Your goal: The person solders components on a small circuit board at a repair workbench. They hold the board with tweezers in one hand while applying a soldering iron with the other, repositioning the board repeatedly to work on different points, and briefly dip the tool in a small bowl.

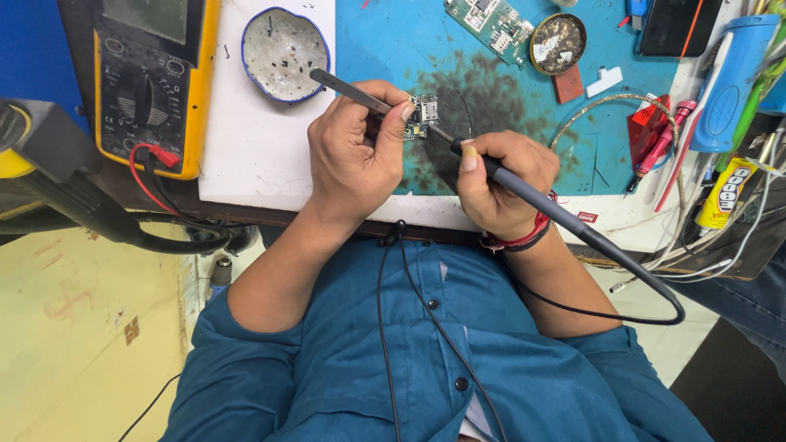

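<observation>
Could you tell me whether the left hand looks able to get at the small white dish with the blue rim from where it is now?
Probably yes. The dish lies just up and left of the left hand, with bare white board between. But that hand holds tweezers on the small circuit board, so it is busy.

Yellow multimeter (pixel 151 82) left; white dish (pixel 285 54) beside; green circuit board (pixel 491 24) top.

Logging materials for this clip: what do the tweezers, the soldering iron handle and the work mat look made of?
Tweezers in the left hand: apparently bare metal, dull grey with a faint sheen. Soldering iron in the right hand: matte dark grey handle, probably plastic or rubber. Work mat: likely silicone or rubber, matte turquoise with dark scorch-like stains around the small circuit board.
</observation>
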Available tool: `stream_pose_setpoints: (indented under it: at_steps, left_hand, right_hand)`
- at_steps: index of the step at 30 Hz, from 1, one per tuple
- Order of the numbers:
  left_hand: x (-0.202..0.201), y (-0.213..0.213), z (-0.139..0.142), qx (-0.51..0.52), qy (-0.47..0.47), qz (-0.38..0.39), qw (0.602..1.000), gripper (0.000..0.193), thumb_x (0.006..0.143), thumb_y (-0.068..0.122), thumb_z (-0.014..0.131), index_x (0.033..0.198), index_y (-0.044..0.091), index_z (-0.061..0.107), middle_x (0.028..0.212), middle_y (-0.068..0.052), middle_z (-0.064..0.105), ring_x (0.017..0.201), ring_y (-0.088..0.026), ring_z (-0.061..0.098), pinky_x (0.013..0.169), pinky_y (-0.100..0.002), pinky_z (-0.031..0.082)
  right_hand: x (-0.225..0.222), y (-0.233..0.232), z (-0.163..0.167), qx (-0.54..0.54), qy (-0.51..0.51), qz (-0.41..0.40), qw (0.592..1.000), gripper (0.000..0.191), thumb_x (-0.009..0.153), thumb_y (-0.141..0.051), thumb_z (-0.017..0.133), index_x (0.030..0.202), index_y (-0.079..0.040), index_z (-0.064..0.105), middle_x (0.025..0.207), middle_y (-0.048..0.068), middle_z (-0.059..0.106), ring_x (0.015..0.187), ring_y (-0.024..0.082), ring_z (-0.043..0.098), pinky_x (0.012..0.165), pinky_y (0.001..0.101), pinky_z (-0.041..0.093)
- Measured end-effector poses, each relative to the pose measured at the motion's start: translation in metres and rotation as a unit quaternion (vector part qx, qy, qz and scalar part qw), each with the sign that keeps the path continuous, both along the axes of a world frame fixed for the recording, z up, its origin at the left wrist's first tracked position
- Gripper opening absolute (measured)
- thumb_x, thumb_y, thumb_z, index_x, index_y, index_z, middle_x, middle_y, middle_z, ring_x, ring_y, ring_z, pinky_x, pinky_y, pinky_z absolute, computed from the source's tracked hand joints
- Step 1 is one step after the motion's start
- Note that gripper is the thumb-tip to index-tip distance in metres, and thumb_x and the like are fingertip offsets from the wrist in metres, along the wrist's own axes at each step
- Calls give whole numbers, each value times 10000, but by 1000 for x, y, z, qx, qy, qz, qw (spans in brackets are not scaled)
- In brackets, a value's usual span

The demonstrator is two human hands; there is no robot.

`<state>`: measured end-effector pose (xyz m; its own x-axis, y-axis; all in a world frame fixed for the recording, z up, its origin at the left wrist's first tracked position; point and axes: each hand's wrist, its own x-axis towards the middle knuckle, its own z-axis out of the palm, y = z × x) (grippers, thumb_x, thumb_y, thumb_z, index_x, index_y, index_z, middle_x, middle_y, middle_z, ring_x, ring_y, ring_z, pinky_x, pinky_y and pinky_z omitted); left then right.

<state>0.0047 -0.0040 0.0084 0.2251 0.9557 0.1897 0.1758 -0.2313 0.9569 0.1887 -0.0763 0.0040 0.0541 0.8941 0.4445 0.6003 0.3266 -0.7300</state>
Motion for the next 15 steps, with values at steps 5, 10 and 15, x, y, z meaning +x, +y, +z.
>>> stream_pose_setpoints:
  at_steps: [5,10,15]
  left_hand:
    - [0,0,0,4,-7,-2,1000,58,1056,25,704,1074,8,652,918,-55,700,715,-81,653,627,-232,518]
    - [0,0,1,3,-3,0,1000,59,1053,24,708,1065,6,653,912,-56,697,713,-85,653,632,-236,521]
    - [1,0,1,-1,-1,1,1000,63,1047,22,710,1065,4,652,898,-53,693,702,-84,649,621,-236,515]
  right_hand:
    - [0,-1,1,-12,3,-2,1000,76,980,-3,681,981,-11,606,792,89,654,625,213,616,552,313,462]
    - [0,-1,2,-24,8,-3,1000,75,975,6,681,983,-16,610,785,79,650,618,211,614,546,312,460]
    - [1,-2,1,-30,4,-4,1000,75,977,11,680,993,-22,615,794,75,646,630,214,619,555,315,467]
